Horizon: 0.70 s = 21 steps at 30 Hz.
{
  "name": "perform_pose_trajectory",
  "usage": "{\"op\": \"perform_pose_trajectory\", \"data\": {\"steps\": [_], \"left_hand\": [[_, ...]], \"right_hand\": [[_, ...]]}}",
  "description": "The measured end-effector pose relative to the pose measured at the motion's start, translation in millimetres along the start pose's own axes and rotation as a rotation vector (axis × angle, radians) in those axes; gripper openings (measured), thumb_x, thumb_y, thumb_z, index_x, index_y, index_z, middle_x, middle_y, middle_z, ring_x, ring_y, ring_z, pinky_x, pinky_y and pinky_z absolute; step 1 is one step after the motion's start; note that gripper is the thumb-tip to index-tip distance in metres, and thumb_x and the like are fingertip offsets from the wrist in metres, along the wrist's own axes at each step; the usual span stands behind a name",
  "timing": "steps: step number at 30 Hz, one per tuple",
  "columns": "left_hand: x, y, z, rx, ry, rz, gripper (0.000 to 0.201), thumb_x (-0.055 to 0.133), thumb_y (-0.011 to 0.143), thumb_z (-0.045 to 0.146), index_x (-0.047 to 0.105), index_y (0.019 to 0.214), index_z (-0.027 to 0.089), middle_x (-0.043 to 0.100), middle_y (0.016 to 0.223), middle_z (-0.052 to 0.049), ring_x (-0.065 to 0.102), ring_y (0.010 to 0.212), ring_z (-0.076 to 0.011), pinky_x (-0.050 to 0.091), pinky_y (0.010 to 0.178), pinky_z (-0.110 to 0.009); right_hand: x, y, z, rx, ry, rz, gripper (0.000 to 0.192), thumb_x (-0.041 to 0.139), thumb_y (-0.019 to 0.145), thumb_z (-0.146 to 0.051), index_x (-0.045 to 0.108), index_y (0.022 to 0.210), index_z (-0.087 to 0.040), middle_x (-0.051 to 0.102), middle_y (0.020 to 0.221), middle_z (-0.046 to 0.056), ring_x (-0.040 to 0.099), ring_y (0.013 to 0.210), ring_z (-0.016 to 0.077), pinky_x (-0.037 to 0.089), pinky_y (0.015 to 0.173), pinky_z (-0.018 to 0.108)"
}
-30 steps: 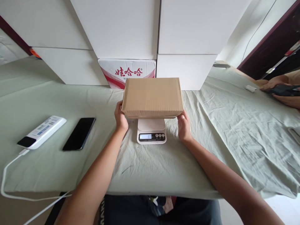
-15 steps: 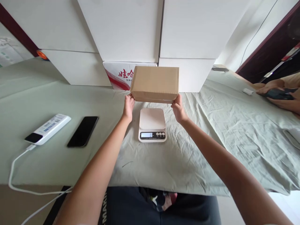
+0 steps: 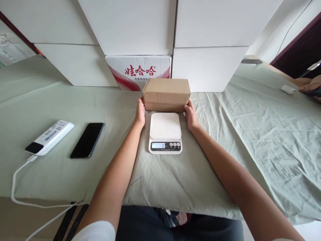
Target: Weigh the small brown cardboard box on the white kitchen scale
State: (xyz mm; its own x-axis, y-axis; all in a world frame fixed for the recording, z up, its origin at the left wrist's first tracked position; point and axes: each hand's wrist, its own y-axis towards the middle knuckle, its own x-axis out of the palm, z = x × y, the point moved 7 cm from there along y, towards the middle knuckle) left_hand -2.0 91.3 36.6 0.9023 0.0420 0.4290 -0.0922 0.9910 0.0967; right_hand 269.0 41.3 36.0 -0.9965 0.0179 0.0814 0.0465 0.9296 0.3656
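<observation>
A plain brown cardboard box (image 3: 166, 93) rests on the pale green cloth just behind a small white kitchen scale (image 3: 165, 132). My left hand (image 3: 140, 112) presses against the box's left end and my right hand (image 3: 191, 114) against its right end, so both hold it between them. The scale's platform is bare and its display shows a zero.
Large white boxes (image 3: 130, 26) and a red-printed carton (image 3: 136, 72) are stacked behind. A black phone (image 3: 87, 140) and a white power bank (image 3: 49, 137) with a cable lie at left. Another person's hand (image 3: 311, 87) and a small white case (image 3: 288, 89) are at the far right.
Both hands lifted the brown box off the scale, carried it away from me and set it down on the cloth behind the scale. The display dropped to zero.
</observation>
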Motion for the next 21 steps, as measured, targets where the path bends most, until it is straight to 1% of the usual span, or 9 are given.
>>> {"op": "perform_pose_trajectory", "data": {"steps": [3,4,7,10,12,16,21], "left_hand": [[3.8,-2.6,2.5,0.004,-0.008,-0.007,0.062,0.027,0.116,0.053,0.061,0.163,0.028,0.067,0.166,-0.003,0.043,0.170,-0.0200,0.033,0.142,-0.039],[4.4,-3.5,2.6,0.003,-0.005,-0.006,0.063,0.028,0.116,0.052,0.059,0.165,0.029,0.065,0.167,-0.002,0.041,0.171,-0.0196,0.032,0.142,-0.038],[5.5,-5.2,2.0,0.014,0.016,-0.021,0.064,0.026,0.116,0.051,0.057,0.166,0.028,0.061,0.172,-0.001,0.039,0.172,-0.0188,0.030,0.143,-0.036],[5.6,-5.4,0.9,0.042,0.054,-0.052,0.065,0.021,0.117,0.049,0.059,0.165,0.026,0.057,0.175,-0.003,0.043,0.170,-0.0197,0.030,0.143,-0.037],[4.7,-4.8,-0.8,0.050,0.074,-0.064,0.067,0.022,0.116,0.055,0.061,0.163,0.025,0.057,0.175,-0.006,0.045,0.169,-0.0214,0.030,0.143,-0.040],[2.2,-2.6,-4.0,0.047,0.085,-0.055,0.077,0.036,0.108,0.076,0.065,0.158,0.026,0.060,0.172,-0.010,0.045,0.169,-0.0260,0.031,0.142,-0.042],[1.7,0.0,-5.4,0.044,0.079,-0.028,0.085,0.043,0.099,0.088,0.071,0.150,0.025,0.061,0.171,-0.011,0.046,0.169,-0.0296,0.040,0.137,-0.042]], "right_hand": [[-2.3,0.1,-2.0,0.010,0.030,0.058,0.063,0.062,0.090,-0.064,0.058,0.149,-0.041,0.059,0.167,-0.004,0.038,0.169,0.0347,0.024,0.147,0.061],[-1.4,0.0,-3.8,0.006,0.038,0.057,0.063,0.063,0.090,-0.063,0.058,0.149,-0.041,0.059,0.167,-0.004,0.039,0.169,0.0349,0.025,0.147,0.061],[1.6,-0.6,-10.1,-0.003,0.047,0.049,0.065,0.062,0.090,-0.064,0.058,0.150,-0.041,0.059,0.168,-0.005,0.036,0.171,0.0338,0.024,0.148,0.057],[3.4,-0.9,-14.1,0.003,0.054,0.054,0.068,0.062,0.089,-0.067,0.057,0.152,-0.042,0.060,0.167,-0.005,0.033,0.172,0.0333,0.023,0.148,0.057],[4.4,-1.0,-15.8,0.007,0.072,0.059,0.069,0.062,0.088,-0.067,0.057,0.152,-0.042,0.059,0.168,-0.005,0.034,0.172,0.0336,0.023,0.148,0.058],[5.7,-2.2,-18.3,0.010,0.110,0.068,0.065,0.060,0.090,-0.067,0.058,0.150,-0.041,0.057,0.171,-0.005,0.035,0.172,0.0317,0.024,0.148,0.056],[4.3,-5.4,-17.7,0.038,0.089,0.090,0.069,0.058,0.091,-0.073,0.056,0.152,-0.043,0.054,0.174,-0.006,0.036,0.172,0.0288,0.023,0.148,0.057]]}}
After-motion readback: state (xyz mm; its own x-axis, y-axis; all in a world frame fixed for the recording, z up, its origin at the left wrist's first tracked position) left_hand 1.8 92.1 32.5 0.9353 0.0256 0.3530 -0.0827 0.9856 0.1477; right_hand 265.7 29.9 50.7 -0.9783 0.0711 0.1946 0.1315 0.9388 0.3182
